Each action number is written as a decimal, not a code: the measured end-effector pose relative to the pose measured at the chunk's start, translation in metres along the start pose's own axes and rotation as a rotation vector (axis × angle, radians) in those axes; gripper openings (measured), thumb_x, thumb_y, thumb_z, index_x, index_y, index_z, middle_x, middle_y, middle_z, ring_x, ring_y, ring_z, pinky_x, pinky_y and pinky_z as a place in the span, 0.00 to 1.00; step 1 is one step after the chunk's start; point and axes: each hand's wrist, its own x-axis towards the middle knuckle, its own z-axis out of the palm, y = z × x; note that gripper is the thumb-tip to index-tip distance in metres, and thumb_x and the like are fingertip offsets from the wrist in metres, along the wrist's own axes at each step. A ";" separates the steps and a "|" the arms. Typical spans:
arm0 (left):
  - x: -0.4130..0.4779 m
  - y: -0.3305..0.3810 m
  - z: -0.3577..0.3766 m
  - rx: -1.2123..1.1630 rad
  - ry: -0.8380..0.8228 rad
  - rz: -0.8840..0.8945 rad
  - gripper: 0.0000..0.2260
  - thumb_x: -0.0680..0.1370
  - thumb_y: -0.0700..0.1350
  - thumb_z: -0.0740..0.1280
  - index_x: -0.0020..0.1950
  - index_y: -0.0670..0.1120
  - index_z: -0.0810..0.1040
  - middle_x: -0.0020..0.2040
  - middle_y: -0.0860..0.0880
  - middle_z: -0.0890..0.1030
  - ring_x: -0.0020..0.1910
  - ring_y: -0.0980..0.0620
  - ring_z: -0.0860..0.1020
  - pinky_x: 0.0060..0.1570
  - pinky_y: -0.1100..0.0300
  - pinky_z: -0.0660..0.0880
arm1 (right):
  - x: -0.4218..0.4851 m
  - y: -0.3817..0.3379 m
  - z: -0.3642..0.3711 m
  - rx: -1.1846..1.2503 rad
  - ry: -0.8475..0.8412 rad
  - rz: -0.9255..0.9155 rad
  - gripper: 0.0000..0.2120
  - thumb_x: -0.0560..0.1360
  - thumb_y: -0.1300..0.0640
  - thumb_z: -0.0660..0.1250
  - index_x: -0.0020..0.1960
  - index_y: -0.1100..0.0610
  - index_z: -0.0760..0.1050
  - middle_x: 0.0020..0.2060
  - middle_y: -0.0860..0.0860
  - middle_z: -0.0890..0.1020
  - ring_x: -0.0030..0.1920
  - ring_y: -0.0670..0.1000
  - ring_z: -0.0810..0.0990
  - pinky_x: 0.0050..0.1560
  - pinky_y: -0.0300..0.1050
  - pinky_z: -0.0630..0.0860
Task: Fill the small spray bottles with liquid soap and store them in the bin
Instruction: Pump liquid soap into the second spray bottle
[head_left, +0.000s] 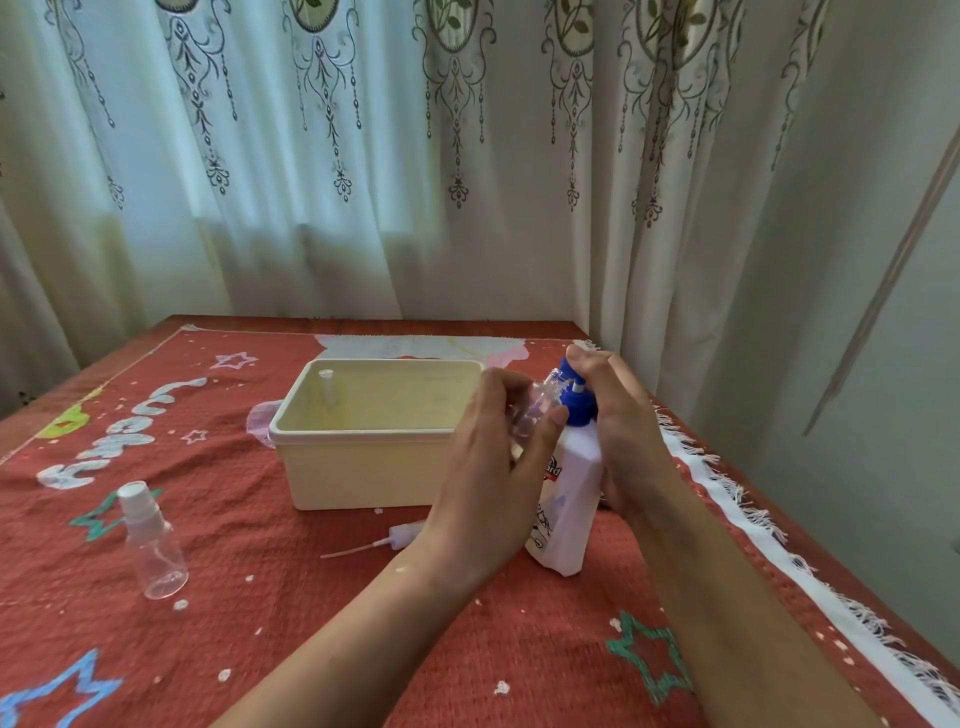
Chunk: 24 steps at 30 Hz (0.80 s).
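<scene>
Red cloth (260, 597) with painted stars and letters covers the tabletop, and a white fringe runs along its right edge. On it, right of the middle, stands a white soap bottle (571, 499), tilted a little, with a blue pump head (574, 400). The right hand (623, 431) grips this soap bottle from the right side, its fingers curled over the top of the pump head. The left hand (488, 467) grasps a small clear bottle (540, 400), fingers and thumb wrapped round it, and holds it tilted against the pump's white spout. How much liquid it holds cannot be told.

A cream plastic bin (363, 473) sits just left of the hands, its lid off. Inside, near the far left corner, a small clear tube-like piece (328, 387) stands upright; what it is cannot be told. In front of the bin, a loose spray cap (397, 535) with its thin dip tube lies flat on the cloth, partly hidden by the left wrist. Well to the left, a second small spray bottle (153, 540) stands upright with its white cap on and looks clear. Pale patterned curtains (363, 156) hang behind the tabletop.
</scene>
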 end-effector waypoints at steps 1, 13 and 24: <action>-0.001 -0.001 0.001 -0.002 -0.006 -0.001 0.07 0.81 0.47 0.67 0.55 0.50 0.70 0.47 0.52 0.77 0.46 0.56 0.75 0.45 0.70 0.70 | 0.001 0.001 0.000 -0.007 0.004 -0.012 0.08 0.79 0.51 0.65 0.53 0.54 0.75 0.46 0.54 0.81 0.46 0.54 0.81 0.62 0.63 0.76; 0.001 -0.001 -0.002 -0.001 -0.004 0.008 0.07 0.81 0.48 0.67 0.54 0.51 0.70 0.47 0.53 0.77 0.46 0.57 0.75 0.45 0.68 0.71 | 0.000 0.000 0.001 0.007 0.003 0.016 0.12 0.77 0.44 0.67 0.51 0.52 0.76 0.49 0.57 0.82 0.52 0.59 0.82 0.64 0.60 0.76; 0.002 0.003 -0.004 0.009 -0.006 -0.007 0.07 0.81 0.47 0.68 0.54 0.52 0.70 0.47 0.56 0.77 0.47 0.59 0.76 0.45 0.73 0.70 | -0.002 -0.001 0.000 0.001 -0.031 0.023 0.23 0.71 0.36 0.69 0.55 0.53 0.75 0.51 0.58 0.83 0.54 0.59 0.83 0.61 0.58 0.79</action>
